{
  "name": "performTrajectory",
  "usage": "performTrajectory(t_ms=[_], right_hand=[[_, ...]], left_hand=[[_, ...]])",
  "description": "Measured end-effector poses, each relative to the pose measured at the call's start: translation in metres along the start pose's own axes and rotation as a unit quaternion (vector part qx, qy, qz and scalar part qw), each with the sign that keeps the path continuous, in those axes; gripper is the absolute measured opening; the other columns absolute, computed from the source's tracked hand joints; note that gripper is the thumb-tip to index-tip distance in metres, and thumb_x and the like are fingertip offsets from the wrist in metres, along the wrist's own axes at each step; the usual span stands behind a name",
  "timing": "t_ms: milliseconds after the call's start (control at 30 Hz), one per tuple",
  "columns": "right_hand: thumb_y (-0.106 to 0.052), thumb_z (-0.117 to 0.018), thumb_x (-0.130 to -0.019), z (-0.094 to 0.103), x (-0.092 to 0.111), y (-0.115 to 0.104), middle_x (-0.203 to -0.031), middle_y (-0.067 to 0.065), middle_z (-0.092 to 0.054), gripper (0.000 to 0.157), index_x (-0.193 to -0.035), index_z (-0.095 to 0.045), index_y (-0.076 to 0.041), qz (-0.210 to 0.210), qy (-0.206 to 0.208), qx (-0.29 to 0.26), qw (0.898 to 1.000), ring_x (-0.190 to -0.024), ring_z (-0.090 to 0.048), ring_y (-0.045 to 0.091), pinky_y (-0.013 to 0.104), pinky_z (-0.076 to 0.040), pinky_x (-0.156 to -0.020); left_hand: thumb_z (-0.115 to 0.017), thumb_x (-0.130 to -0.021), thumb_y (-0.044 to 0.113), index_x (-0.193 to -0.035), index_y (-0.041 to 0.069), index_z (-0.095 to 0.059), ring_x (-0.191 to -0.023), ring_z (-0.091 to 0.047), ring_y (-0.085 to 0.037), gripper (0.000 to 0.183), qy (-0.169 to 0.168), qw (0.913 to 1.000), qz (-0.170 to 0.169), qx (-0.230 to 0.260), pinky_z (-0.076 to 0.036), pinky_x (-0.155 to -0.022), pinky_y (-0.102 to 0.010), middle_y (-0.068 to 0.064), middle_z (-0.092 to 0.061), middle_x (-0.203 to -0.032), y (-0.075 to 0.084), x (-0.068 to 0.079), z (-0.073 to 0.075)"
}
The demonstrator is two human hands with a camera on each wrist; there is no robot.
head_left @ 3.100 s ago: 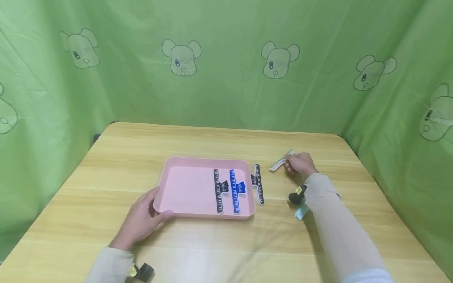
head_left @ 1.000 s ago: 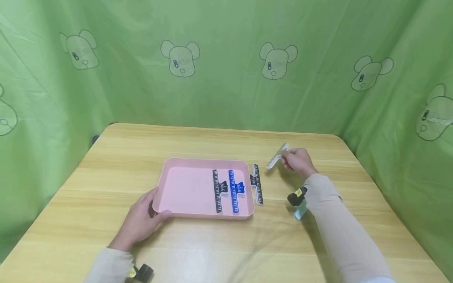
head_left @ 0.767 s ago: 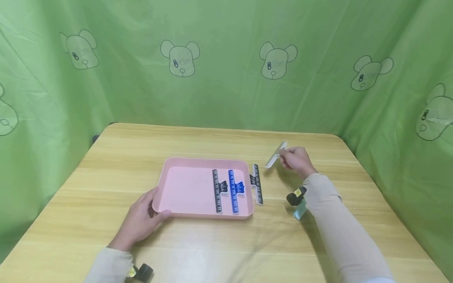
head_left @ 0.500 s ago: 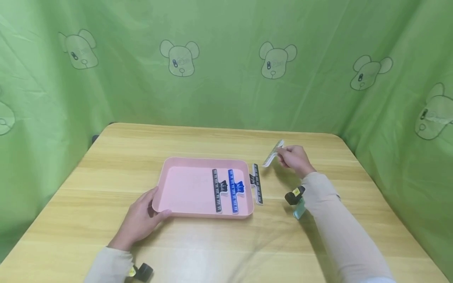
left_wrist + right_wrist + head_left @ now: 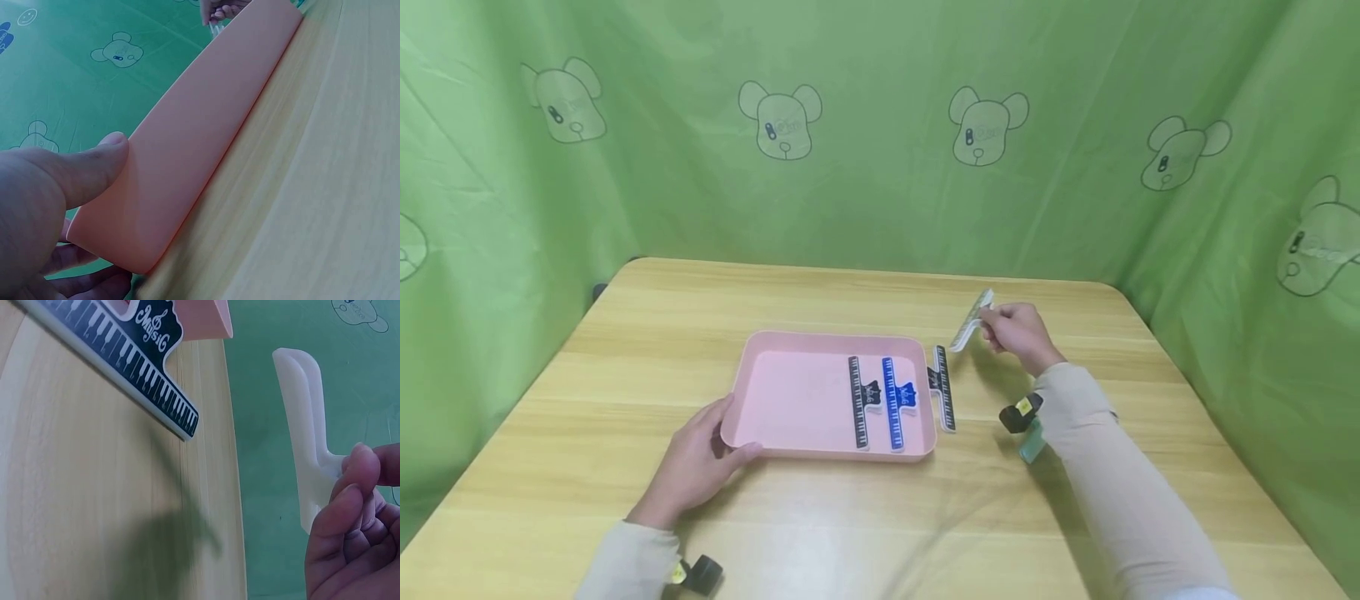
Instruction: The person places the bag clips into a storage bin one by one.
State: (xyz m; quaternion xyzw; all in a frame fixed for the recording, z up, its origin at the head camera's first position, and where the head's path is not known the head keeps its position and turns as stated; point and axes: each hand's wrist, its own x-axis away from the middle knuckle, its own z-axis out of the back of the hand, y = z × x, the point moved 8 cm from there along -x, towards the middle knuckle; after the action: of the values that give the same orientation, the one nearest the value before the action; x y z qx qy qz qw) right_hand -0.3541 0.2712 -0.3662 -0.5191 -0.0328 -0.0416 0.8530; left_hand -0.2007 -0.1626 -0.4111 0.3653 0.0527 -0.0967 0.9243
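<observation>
My left hand (image 5: pixel 696 454) grips the near left corner of a pink tray (image 5: pixel 797 457), thumb at the rim (image 5: pixel 115 140) and fingers around the outside. Inside the tray lie a black clip (image 5: pixel 858 408) and a blue clip (image 5: pixel 892 408), both with piano-key prints. Another black piano-key clip (image 5: pixel 153 375), marked "Music", is at the tray's right end, its handle overlapping the rim in the head view. Beyond it, my right hand (image 5: pixel 1018 333) pinches the handle of a pale clip (image 5: pixel 303 412) between thumb and fingers, the clip's long bar tilted and raised above the table.
A teal piece (image 5: pixel 1032 442) shows below the right wrist's black camera (image 5: pixel 1021 414), partly hidden by the sleeve. The wooden table (image 5: pixel 820 533) carries everything. A green curtain (image 5: pixel 880 208) with bear-head drawings surrounds its back and sides.
My right hand has lifted the pale clip and carried it leftward and away from me, nearer the clip at the tray's end. My left hand keeps its grip on the tray.
</observation>
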Motion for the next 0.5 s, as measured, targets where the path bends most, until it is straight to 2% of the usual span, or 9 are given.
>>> performTrajectory(t_ms=[333,500], right_hand=[[-0.021,-0.051,-0.101,-0.0026,0.0031,-0.0056,-0.07,0.001,-0.057,0.028,-0.09,-0.058,0.004,0.006,0.001,0.01,1.0,-0.056,-0.05,0.007,0.02,-0.051,-0.054],[-0.02,-0.051,-0.1,-0.004,0.0021,-0.0046,-0.073,0.005,-0.059,0.027,-0.09,-0.06,0.003,0.008,0.001,0.007,1.0,-0.056,-0.051,0.008,0.02,-0.051,-0.054]], left_hand=[[-0.075,-0.085,0.035,-0.143,-0.007,-0.037,-0.129,-0.042,-0.046,0.082,-0.002,1.0,-0.002,0.002,-0.034,-0.105,-0.06,-0.028,-0.043,-0.142,0.0001,0.0,-0.0006],[-0.075,-0.085,0.036,-0.144,-0.007,-0.037,-0.128,-0.042,-0.046,0.082,-0.001,1.0,-0.003,0.005,-0.034,-0.106,-0.06,-0.028,-0.044,-0.142,-0.0001,-0.0003,-0.0003]])
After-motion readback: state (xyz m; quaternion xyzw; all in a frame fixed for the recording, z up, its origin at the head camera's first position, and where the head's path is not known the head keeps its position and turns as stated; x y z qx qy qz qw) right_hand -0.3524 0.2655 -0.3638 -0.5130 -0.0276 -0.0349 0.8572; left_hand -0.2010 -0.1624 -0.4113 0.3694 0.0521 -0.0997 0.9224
